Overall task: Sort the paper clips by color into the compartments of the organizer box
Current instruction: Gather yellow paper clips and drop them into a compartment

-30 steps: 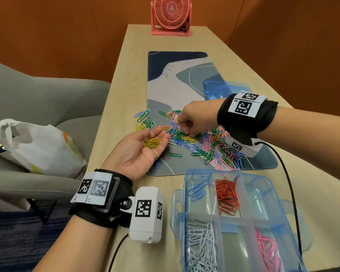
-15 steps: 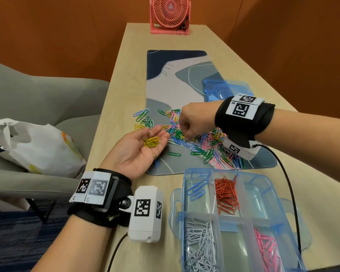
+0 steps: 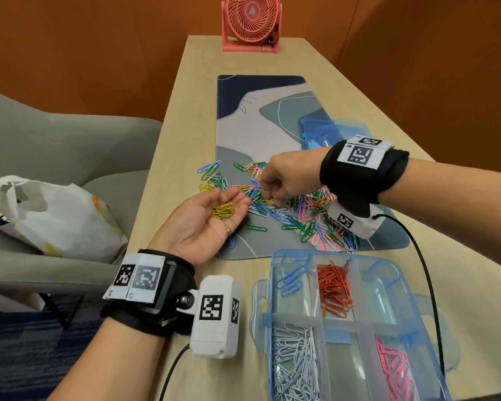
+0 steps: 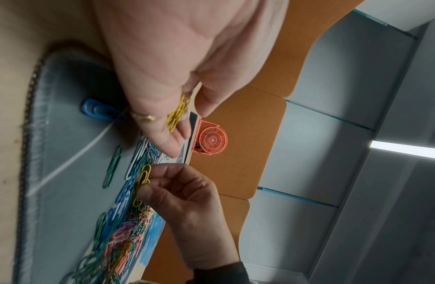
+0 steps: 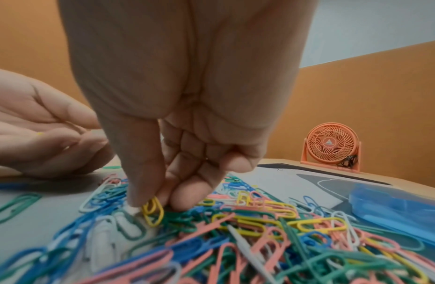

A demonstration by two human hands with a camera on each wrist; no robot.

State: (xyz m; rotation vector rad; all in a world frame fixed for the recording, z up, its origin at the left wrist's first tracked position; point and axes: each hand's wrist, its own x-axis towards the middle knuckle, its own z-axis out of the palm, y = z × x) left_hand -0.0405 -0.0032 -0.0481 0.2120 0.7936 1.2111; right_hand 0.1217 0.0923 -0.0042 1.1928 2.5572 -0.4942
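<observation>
Two hands work over a long wooden table [image 3: 168,157]. Off its left edge stands a grey armchair [image 3: 55,146] with a white plastic bag [image 3: 49,212] on the seat. The left hand [image 3: 206,221] lies palm up at the near left corner of a desk mat [image 3: 258,117], fingers loosely spread, cradling a small heap of yellow paper clips [image 3: 224,211]; a ring [image 3: 228,230] sits on one finger, and a blue clip [image 4: 100,111] lies on the mat just under that hand. Just right of it, the right hand [image 3: 289,179] hangs knuckles up over the mixed pile of paper clips [image 3: 310,218] spread across the mat's near end, its thumb and fingertips [image 5: 182,199] pinching one yellow clip [image 5: 153,211] at the pile's left side. Near the table's front edge, the organizer box [image 3: 408,285] stands open: blue clips [image 3: 291,280] in its far left compartment, red clips [image 3: 334,287] in the next one right, white clips [image 3: 297,363] near left, pink clips [image 3: 394,371] near right. Its blue lid [image 3: 330,134] lies at the mat's right edge. A coral fan [image 3: 251,23] stands at the table's far end.
</observation>
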